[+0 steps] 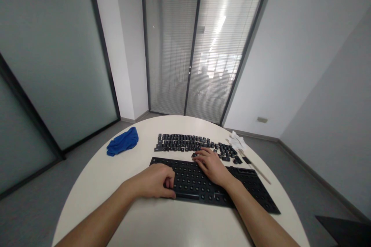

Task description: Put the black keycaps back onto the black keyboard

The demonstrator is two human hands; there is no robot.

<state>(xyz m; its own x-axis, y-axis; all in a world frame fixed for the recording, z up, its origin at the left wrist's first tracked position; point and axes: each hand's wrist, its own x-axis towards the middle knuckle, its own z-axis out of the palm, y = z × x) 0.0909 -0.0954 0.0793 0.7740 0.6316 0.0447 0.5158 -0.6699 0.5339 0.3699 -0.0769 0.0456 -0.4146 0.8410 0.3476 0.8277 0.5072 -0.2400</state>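
Note:
A black keyboard base (188,180) with its key sockets bare lies across the front of the round table. My left hand (160,180) is closed on its left end, with the thumb along the front edge and the other fingers curled over the top. Reaching across the base, my right hand (213,166) has its fingers bent together at a small black keycap (194,155) just beyond the far edge; the fingertips partly cover it. Loose black keycaps (179,142) lie in rows behind the base, and others (227,149) are bunched to the right.
A crumpled blue cloth (123,142) lies on the left of the white table (110,177). Toward the right edge are a white tissue (237,141) and a thin stick-like brush (259,170) with a dark end. Behind the table stands a glass door with blinds (174,54).

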